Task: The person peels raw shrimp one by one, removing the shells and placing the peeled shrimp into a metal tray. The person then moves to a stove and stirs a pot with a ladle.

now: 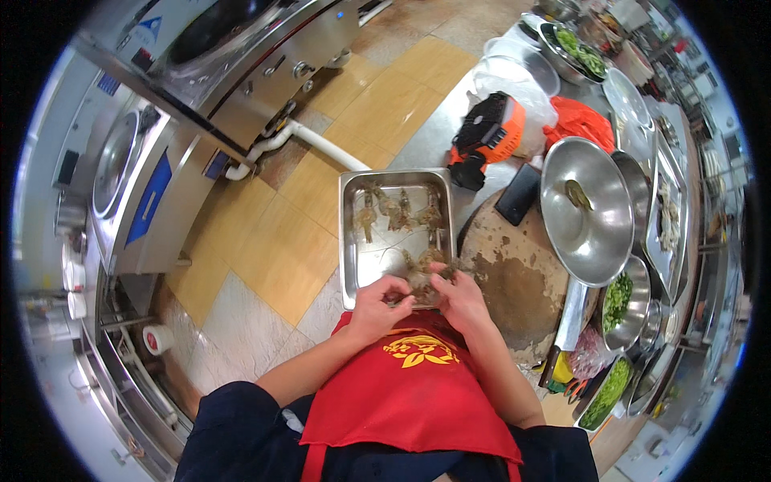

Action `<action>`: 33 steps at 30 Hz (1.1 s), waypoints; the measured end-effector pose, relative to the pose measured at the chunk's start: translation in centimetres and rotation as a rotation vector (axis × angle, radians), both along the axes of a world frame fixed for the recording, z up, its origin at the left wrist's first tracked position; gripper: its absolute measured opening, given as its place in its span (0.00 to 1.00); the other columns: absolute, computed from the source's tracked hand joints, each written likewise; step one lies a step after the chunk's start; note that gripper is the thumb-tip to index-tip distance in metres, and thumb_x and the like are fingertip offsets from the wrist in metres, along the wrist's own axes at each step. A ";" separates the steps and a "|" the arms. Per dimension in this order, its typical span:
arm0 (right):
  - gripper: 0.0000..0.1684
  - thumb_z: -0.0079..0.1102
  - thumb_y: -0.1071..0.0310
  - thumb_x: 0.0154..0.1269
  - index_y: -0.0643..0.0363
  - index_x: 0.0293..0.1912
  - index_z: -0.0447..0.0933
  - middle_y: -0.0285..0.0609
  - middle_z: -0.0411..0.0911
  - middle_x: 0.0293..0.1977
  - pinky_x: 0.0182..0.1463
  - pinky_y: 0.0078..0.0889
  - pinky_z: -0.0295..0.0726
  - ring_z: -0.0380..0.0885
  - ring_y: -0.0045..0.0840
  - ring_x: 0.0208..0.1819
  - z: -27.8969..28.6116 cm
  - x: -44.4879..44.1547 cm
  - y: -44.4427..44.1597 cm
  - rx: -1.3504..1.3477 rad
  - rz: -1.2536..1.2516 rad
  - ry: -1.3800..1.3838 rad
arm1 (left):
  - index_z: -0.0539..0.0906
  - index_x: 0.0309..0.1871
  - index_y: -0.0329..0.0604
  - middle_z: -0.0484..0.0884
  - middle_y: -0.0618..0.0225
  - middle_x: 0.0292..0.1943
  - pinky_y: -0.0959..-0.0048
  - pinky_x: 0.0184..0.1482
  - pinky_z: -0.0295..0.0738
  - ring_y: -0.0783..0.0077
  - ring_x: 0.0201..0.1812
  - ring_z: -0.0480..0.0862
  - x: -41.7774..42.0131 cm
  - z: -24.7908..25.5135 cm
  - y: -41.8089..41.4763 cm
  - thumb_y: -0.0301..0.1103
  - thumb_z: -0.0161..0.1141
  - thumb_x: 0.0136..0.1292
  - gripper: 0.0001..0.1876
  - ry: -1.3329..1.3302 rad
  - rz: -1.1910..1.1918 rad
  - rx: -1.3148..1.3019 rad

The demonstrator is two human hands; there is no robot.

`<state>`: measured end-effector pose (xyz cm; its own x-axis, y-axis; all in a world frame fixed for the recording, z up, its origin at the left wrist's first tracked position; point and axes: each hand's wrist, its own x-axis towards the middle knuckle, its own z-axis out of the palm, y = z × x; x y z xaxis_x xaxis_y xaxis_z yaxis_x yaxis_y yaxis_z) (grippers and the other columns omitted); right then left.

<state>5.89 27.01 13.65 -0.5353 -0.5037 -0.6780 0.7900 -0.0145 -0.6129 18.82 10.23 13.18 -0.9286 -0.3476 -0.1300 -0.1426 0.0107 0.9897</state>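
A rectangular stainless steel tray [346,241] lies in front of my apron, with several raw whole shrimp [394,211] in its far half. Over the tray's near edge, my left hand [380,306] pinches with its thumb and fingers at a shrimp [425,290]. My right hand [462,299] grips the same shrimp from the other side. Fingers and blur hide much of its outline. Beyond the hands, more shrimp lie close by in the tray. To the right, one shrimp [578,194] rests inside a wide stainless steel bowl [587,241].
A round wooden chopping block [512,289] with a wet patch adjoins the tray. A cleaver [571,319] lies at its right edge, a black phone [518,194] at its far side. Beyond are an orange-black device [491,132] and a red plastic bag [578,123]. Chopped greens fill a bowl [617,301].
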 end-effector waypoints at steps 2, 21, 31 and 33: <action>0.21 0.70 0.70 0.70 0.64 0.59 0.77 0.39 0.84 0.43 0.42 0.31 0.84 0.83 0.23 0.39 -2.1 -1.0 -4.0 0.082 0.141 0.168 | 0.81 0.45 0.34 0.86 0.67 0.41 0.77 0.48 0.83 0.81 0.43 0.85 0.7 -1.1 -1.0 0.21 0.69 0.66 0.08 -0.078 0.148 0.033; 0.37 0.75 0.73 0.58 0.66 0.64 0.68 0.63 0.84 0.42 0.50 0.55 0.81 0.83 0.58 0.48 -7.8 -5.2 -11.3 0.505 0.918 1.142 | 0.81 0.36 0.35 0.87 0.44 0.33 0.48 0.40 0.84 0.40 0.36 0.88 -1.9 -9.8 -1.7 0.26 0.64 0.61 0.05 -0.358 0.014 -0.664; 0.33 0.69 0.78 0.62 0.67 0.65 0.68 0.53 0.85 0.31 0.35 0.40 0.85 0.88 0.37 0.27 -7.9 -5.8 -10.8 0.507 0.922 0.834 | 0.85 0.35 0.34 0.87 0.44 0.35 0.47 0.40 0.84 0.41 0.36 0.89 -2.7 -11.4 -1.9 0.34 0.69 0.61 0.10 -0.534 -0.228 -0.761; 0.31 0.67 0.79 0.62 0.67 0.62 0.67 0.53 0.84 0.30 0.34 0.39 0.85 0.88 0.37 0.27 -8.1 -5.6 -10.7 0.496 0.863 0.826 | 0.86 0.36 0.34 0.87 0.45 0.35 0.47 0.40 0.84 0.41 0.36 0.89 -2.8 -10.7 -1.8 0.36 0.69 0.63 0.12 -0.521 -0.232 -0.751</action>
<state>0.32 16.29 5.53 -0.5128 -0.6852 -0.5172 -0.1829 0.6758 -0.7140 16.07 8.46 2.47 -0.8731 -0.3225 -0.3656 -0.4795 0.7038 0.5242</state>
